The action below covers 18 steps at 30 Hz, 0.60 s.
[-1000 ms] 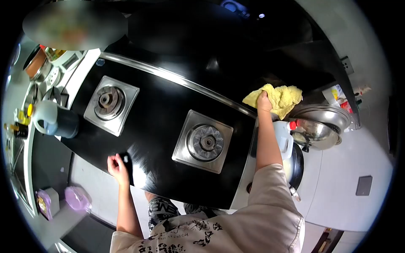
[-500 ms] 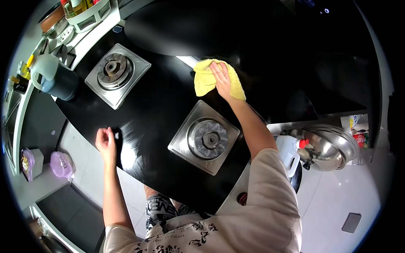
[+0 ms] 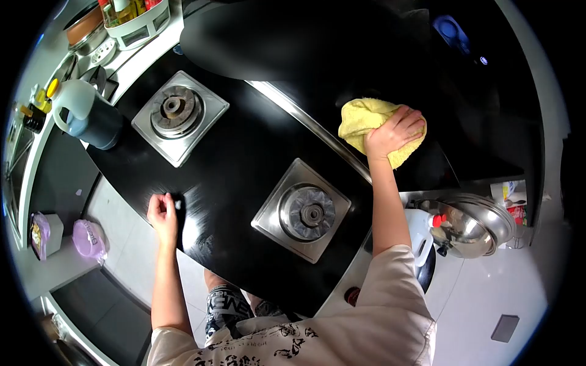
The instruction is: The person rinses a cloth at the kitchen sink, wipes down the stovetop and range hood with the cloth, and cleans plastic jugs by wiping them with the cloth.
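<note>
My right hand [image 3: 395,133] presses a yellow cloth [image 3: 368,114] against the glossy black panel [image 3: 427,161] behind the stove, its fingers bent over the cloth's right side. The cloth is bunched and spreads out to the left of the hand. My left hand [image 3: 163,213] hangs by the front edge of the black cooktop [image 3: 244,146], fingers curled in, with no object visible in them. Two burners on square steel plates sit in the cooktop: the left burner [image 3: 177,113] and the right burner [image 3: 308,210]. A metal strip [image 3: 293,113] runs along the cooktop's back edge.
A large jug of dark liquid [image 3: 91,119] stands at the left end, near a white rack of bottles [image 3: 143,27]. On the right are stacked steel bowls [image 3: 470,226] and a red-capped white jug [image 3: 418,229]. A dark curved shape [image 3: 256,43] overhangs the back.
My right hand and the yellow cloth have moved right across the black panel, uncovering more of the metal strip. The camera view has shifted slightly; my left hand stays curled near the front edge.
</note>
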{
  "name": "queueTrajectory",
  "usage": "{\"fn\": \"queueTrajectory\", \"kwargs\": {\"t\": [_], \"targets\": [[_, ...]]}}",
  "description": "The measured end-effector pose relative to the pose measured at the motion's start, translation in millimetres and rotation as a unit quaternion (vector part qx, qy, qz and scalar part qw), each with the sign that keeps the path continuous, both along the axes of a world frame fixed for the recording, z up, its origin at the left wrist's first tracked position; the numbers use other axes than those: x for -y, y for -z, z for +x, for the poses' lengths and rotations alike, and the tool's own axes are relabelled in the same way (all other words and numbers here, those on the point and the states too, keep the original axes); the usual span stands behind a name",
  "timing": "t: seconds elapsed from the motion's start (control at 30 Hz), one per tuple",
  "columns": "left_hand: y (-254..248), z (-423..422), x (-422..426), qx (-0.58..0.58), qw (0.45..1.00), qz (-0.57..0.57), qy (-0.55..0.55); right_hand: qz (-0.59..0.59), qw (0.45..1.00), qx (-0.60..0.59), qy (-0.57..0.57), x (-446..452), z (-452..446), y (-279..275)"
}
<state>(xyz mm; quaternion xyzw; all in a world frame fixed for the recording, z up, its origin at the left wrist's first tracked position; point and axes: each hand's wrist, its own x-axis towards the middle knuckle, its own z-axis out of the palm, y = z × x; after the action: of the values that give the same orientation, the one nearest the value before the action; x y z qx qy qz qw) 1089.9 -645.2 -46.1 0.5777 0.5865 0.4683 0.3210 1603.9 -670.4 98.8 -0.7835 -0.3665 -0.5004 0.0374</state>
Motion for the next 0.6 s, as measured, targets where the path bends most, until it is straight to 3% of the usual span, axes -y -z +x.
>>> {"fn": "queueTrajectory", "kwargs": {"t": [0.03,0.07,0.1,0.13,0.23,0.27,0.3,0.37,0.4,0.53,0.6], "targets": [[-1.0,-0.4,0.4,-0.019,1.000,0.005,-0.003,0.034,0.999,0.011,-0.011,-6.9,-0.6,2.4],[-1.9,-0.5,-0.1,-0.023,1.000,0.008,-0.007,0.024,0.991,-0.114,-0.058,-17.1,-20.2,-20.0],[-1.4,-1.0,-0.4,-0.028,1.000,0.010,-0.010,-0.034,0.995,-0.075,-0.050,-29.1,-20.6,-14.7],[0.7,-2.3,-0.7,-0.029,1.000,0.008,-0.005,-0.108,0.988,-0.111,-0.020,-45.7,-48.3,-34.1],[0.5,-2.6,0.2,-0.018,1.000,0.002,-0.002,-0.122,0.947,-0.057,-0.293,-110.5,-45.9,30.7],[-1.7,-1.5,0.7,-0.020,1.000,0.003,-0.005,-0.249,0.939,-0.032,-0.236,-115.4,-65.5,29.3],[-5.2,0.8,1.3,-0.007,1.000,-0.004,-0.007,-0.311,0.911,-0.018,-0.271,-126.7,-69.8,41.5],[-7.5,2.7,1.7,0.015,1.000,-0.013,-0.005,-0.319,0.885,-0.004,-0.339,-133.1,-81.9,53.0],[-10.8,3.0,1.7,0.000,1.000,-0.010,-0.002,-0.361,0.862,-0.057,-0.351,-132.7,-85.9,57.1],[-14.2,1.0,2.9,-0.020,1.000,-0.005,0.021,-0.415,0.837,0.016,-0.355,-121.5,-82.2,56.3],[-14.3,2.0,2.9,-0.001,1.000,-0.013,0.019,-0.323,0.853,-0.081,-0.402,-117.4,-59.4,65.8]]}}
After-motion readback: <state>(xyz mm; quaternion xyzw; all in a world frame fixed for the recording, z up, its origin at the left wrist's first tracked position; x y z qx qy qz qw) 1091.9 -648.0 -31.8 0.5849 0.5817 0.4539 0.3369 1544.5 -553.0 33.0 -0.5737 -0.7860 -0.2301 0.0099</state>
